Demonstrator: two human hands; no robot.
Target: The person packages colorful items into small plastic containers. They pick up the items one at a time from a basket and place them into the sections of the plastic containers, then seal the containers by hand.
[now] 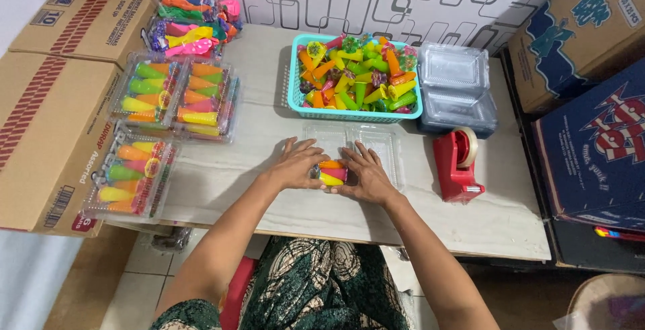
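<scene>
Both hands are resting on the pale worktop, near its near edge, with an open clear tray lying under and just beyond them. The left hand is cupping the left side of a small bunch of cones, coloured orange, pink and yellow, with its fingers spread and curled loosely round them. The right hand is pressing against the right side of the same bunch, fingers lying flat and pointing far. So each grip is closing on the cones from its own side, and the cones are sitting between the two hands inside the near-left part of the tray.

Far of the hands, a teal basket is holding a heap of loose cones in many colours. Just right of it, a stack of empty clear trays is standing. Near that stack, a red tape dispenser is sitting well right of the right hand.

On the left of the worktop, filled and closed trays are lying in two groups, one far and one near. Beyond them, bags of cones are piling up at the far-left corner. Brown cartons are standing to the left of the worktop, and blue and brown boxes are standing to its right.
</scene>
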